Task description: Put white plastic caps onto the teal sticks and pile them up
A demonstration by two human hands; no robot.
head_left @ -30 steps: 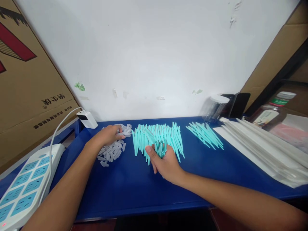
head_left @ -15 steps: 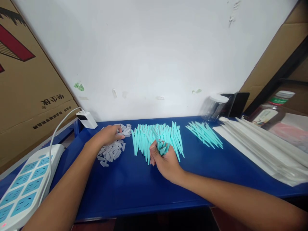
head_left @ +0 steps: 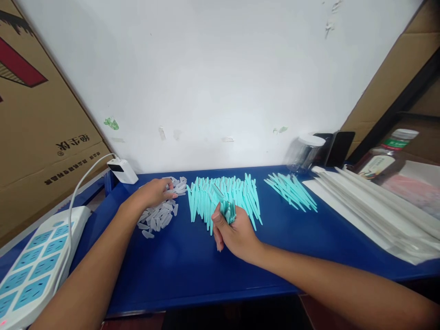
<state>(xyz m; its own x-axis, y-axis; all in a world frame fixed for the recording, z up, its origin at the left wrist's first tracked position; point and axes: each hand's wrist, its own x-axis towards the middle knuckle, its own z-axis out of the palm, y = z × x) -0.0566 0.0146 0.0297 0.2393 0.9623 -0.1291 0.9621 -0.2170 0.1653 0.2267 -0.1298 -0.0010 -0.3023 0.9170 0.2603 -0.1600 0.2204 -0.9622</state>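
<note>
My right hand [head_left: 237,233] is closed around a bunch of slim turquoise eyebrow razors [head_left: 227,210], their ends poking up out of the fist. One razor in the grip sticks out farther, pointing up and left. Right behind it, a broad row of the same razors [head_left: 202,197] lies on the blue table. At the left, my left hand [head_left: 156,192] rests over a heap of small clear plastic caps [head_left: 160,215]. Its thumb and forefinger are apart at the heap's edge; the other fingers are mostly hidden. A smaller razor pile [head_left: 292,191] lies farther right.
A white power strip [head_left: 44,256] and a white charger [head_left: 123,171] with a cable are at the left. On the right stand a clear jar [head_left: 305,153], a dark phone [head_left: 340,149], a bottle [head_left: 381,158] and white plastic sleeves [head_left: 371,215]. A white wall [head_left: 220,82] closes the back.
My right hand has turned slightly, and the razors in it are bunched more upright, with the long one tilted farther left. My left hand has hardly moved.
</note>
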